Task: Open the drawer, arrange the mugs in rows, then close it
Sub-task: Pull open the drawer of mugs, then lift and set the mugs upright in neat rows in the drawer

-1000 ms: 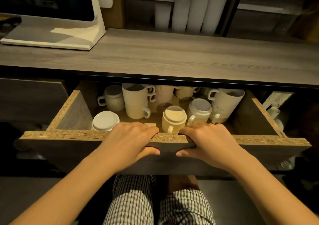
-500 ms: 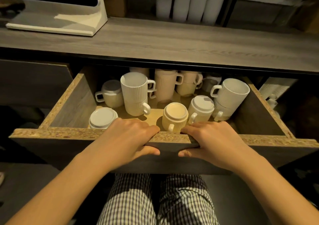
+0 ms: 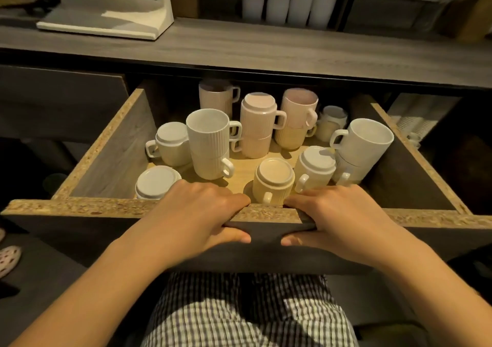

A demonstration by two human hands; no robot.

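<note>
The left hand [image 3: 197, 213] and right hand [image 3: 343, 213] are clasping the drawer front [image 3: 80, 211], fingers hooking over its top edge. Just beyond the grip, an upturned cream mug [image 3: 273, 180] is sitting.

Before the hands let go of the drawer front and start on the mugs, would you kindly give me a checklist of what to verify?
1. Is the drawer out far enough: cannot tell; the rearmost mug sits under the countertop edge.
2. Hands free: not ok; left hand and right hand both grip the drawer front.
3. Rows among the mugs: not ok; they stand scattered, some stacked, some upside down.
4. Nothing toppled: ok; none lies on its side.
5. Bare floor for shuffling: ok; a gap shows beside the front upside-down mug.
</note>
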